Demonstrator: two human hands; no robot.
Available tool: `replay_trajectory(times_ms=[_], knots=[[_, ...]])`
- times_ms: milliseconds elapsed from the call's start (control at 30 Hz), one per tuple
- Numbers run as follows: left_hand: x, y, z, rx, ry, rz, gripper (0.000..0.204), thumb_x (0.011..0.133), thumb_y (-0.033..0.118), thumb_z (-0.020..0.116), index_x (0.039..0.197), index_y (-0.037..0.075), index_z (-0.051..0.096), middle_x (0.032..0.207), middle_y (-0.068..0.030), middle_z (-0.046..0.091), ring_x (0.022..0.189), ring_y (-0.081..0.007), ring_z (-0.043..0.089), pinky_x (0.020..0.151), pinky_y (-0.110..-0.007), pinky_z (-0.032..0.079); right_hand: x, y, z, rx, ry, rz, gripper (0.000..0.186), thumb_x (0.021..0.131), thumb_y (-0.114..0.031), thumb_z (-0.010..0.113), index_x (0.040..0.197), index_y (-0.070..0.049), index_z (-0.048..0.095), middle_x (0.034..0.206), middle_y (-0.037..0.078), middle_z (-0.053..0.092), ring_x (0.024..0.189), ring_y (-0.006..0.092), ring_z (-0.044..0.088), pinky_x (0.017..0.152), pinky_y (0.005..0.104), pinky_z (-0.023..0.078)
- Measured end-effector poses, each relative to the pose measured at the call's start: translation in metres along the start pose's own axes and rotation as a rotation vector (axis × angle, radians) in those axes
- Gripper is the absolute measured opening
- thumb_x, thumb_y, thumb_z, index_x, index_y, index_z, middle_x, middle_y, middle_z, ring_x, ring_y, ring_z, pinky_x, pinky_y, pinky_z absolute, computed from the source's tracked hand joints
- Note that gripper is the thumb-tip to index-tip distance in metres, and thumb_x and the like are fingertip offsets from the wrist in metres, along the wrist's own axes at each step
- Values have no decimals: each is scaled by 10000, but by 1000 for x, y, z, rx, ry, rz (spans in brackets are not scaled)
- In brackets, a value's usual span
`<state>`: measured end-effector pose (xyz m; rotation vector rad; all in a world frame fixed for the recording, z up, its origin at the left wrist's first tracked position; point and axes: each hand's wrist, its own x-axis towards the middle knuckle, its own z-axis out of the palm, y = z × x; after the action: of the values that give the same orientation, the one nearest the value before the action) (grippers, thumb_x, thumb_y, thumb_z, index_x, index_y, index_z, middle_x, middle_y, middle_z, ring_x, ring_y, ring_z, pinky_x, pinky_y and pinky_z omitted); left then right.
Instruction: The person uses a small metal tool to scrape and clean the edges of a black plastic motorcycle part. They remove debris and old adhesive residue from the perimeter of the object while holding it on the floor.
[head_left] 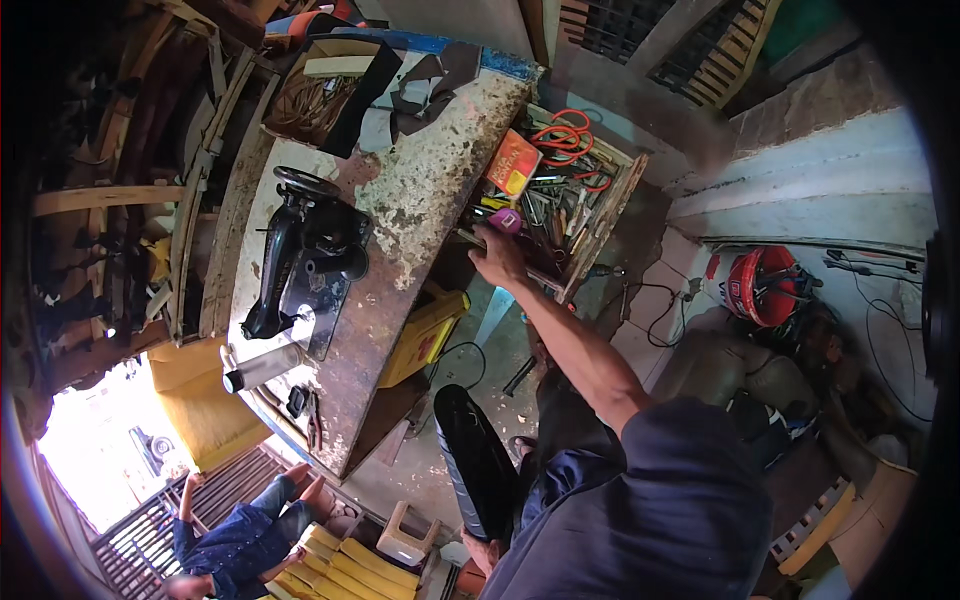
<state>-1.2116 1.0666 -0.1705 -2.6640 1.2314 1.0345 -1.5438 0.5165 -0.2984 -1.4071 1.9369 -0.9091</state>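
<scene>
My right hand (497,258) is curled on the near edge of an open wooden drawer (622,205), beside a purple round item (505,221). The drawer holds several tools, red-handled scissors (568,140) and an orange-red box (512,165). My left hand (482,553), low in the head view, grips the lower end of a long black padded piece (465,450) held alongside my leg; its fingers are partly hidden. The drawer juts from a worn workbench (420,220) bearing a black sewing machine (290,260).
A bottle (260,370), pliers (314,420) and a box of cord (310,110) lie on the bench. A yellow container (425,340) is below it. Cables run over the floor (630,340) near a red bucket (760,285). Another person (240,540) reclines at lower left beside a stool (405,535).
</scene>
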Motion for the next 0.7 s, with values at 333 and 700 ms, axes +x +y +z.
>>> replay_trajectory(times_ms=[333,700], knots=[[-14,0,1,-149,-8,117,1108,662,633,682,1459,-39,306,1343,-309,480,1223,-493,465,1049,-511,368,69,97,-110,-223,573,61,216,809,-83,661,1024,-70,671,1016,185,650,995,384,620,891,480,492],[-2,-6,7,-85,5,61,951,594,121,723,1451,38,318,1285,-299,513,1175,-498,487,1020,-519,395,86,151,-106,-616,226,245,304,926,-247,559,1173,-79,613,1274,174,495,1215,405,495,914,541,507]])
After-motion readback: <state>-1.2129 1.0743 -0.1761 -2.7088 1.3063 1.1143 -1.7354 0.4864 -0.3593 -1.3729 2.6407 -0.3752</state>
